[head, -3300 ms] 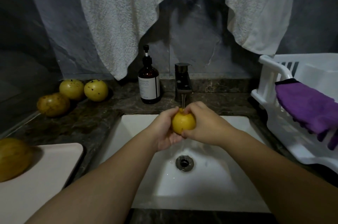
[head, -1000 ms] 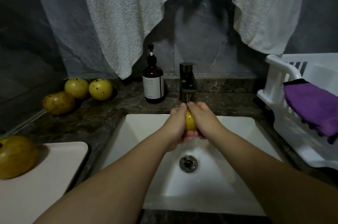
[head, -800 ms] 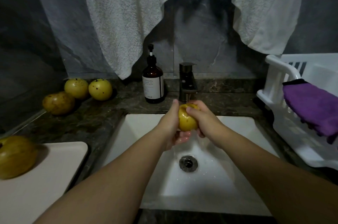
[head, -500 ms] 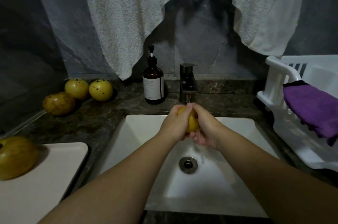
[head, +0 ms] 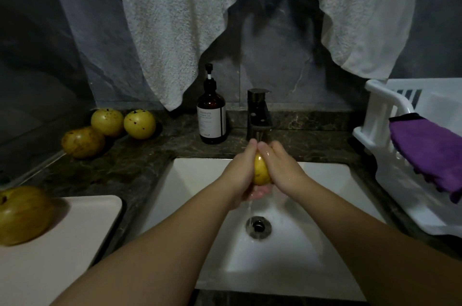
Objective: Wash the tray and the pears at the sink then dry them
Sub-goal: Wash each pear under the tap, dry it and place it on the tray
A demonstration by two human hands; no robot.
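Left hand and right hand cupped round a yellow pear, grip closed on it, centre frame under the tap, over the white sink

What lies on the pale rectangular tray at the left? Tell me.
One yellow-brown pear sits on the pale rectangular tray, at its far left end. The pear's own left side runs off the picture's edge, so that part cannot be seen.

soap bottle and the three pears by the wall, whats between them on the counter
In the head view nothing stands between the soap bottle and the three pears: only bare dark counter, with a corner of the hanging white towel dangling above that stretch.
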